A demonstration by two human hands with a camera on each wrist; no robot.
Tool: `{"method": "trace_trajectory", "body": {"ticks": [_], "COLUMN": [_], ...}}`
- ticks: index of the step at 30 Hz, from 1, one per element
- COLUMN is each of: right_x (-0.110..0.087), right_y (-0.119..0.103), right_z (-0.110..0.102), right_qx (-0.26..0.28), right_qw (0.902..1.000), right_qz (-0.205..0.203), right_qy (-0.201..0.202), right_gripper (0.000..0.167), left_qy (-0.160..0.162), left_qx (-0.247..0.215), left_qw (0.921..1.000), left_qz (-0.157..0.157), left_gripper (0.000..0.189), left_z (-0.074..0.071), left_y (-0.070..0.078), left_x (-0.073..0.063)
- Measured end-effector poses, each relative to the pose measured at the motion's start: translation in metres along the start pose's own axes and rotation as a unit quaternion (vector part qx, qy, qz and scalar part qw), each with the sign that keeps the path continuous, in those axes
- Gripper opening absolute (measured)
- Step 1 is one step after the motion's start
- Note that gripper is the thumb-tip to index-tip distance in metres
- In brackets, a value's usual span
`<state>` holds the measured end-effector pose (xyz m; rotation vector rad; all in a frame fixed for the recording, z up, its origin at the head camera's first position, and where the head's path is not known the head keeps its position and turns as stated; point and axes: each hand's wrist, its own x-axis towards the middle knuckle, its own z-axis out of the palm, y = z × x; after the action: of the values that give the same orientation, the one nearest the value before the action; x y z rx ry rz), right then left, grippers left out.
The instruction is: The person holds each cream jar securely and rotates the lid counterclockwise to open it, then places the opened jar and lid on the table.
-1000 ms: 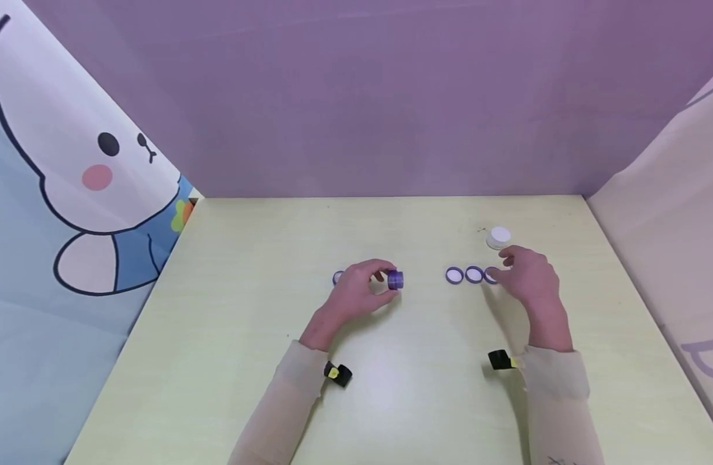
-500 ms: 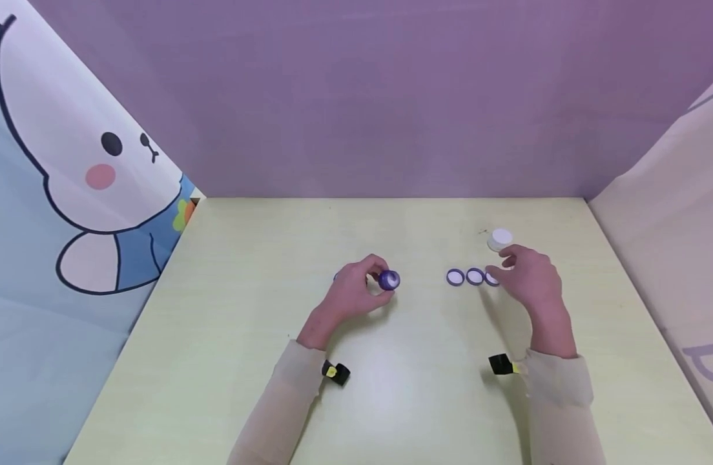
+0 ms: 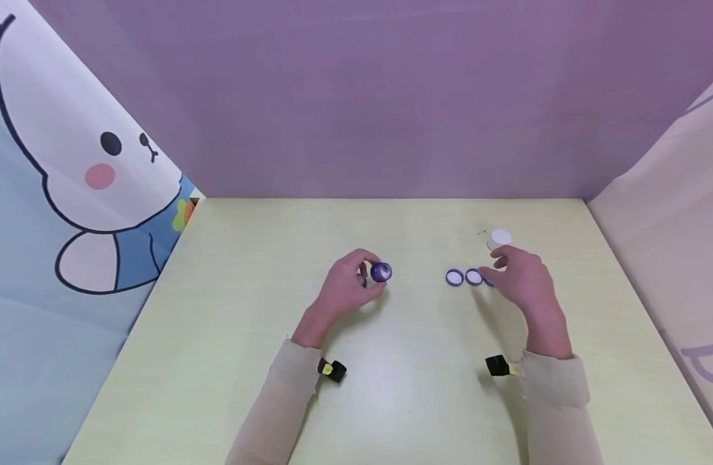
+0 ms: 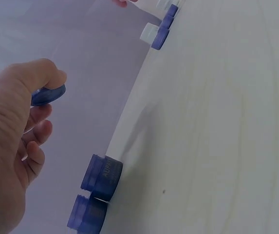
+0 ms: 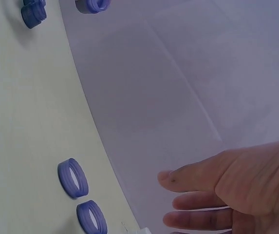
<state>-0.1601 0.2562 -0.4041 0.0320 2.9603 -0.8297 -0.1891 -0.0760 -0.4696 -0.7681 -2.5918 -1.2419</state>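
My left hand (image 3: 341, 290) pinches a small purple jar (image 3: 382, 272) between thumb and fingertips, raised off the table. Its open mouth faces toward the head camera and right. Two more purple jars (image 4: 103, 178) without lids stand side by side on the table below that hand, mostly hidden by it in the head view. On the right, my right hand (image 3: 525, 278) hovers with loosely bent fingers and nothing between them. Beneath its thumb lies a row of purple-rimmed lids (image 3: 473, 277), their white insides up; the rightmost is partly covered. Just beyond the fingers stands a round white container (image 3: 499, 237).
The pale wooden table (image 3: 403, 374) ends at a purple backdrop (image 3: 391, 103). Cloth with a cartoon animal (image 3: 101, 161) borders the left side, and light pink cloth (image 3: 664, 226) the right. Black wrist cameras (image 3: 498, 365) stick out from both sleeves.
The left hand has shifted slightly left and away, turning the jar so its mouth now shows. A jar behind that hand has come into view. The right hand has barely moved.
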Motion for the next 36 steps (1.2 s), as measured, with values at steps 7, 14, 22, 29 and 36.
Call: {"method": "trace_trajectory", "body": {"ticks": [7,14,22,29,36], "right_x": [-0.001,-0.003,-0.001,0.002,0.003], "right_y": [-0.001,0.001,-0.007,-0.011,-0.012], "right_z": [-0.001,0.008,0.013,0.015,0.016], "right_qx": [-0.005,0.000,-0.011,-0.018,-0.017], "right_qw": [1.0000,1.0000,0.9996,0.9991,0.9986], "right_qz": [0.006,0.000,-0.025,-0.028,-0.034], "right_qy": [-0.003,-0.007,-0.003,-0.025,-0.036], "right_gripper": [0.049,0.048,0.046,0.046,0.046], "left_qy": [-0.011,0.005,0.003,0.010,0.007], "left_qx": [0.010,0.011,-0.004,0.010,0.011], "left_qw": [0.9999,0.9999,0.9999,0.9991,0.9987], "left_qz": [-0.004,-0.007,-0.016,-0.040,-0.049], "left_gripper": [0.047,0.041,0.039,0.039,0.042], "left_z": [-0.004,-0.008,-0.023,-0.038,-0.046], "left_y": [-0.006,-0.013,-0.013,-0.018,-0.024], "left_x": [0.002,-0.002,-0.002,-0.001,-0.003]}}
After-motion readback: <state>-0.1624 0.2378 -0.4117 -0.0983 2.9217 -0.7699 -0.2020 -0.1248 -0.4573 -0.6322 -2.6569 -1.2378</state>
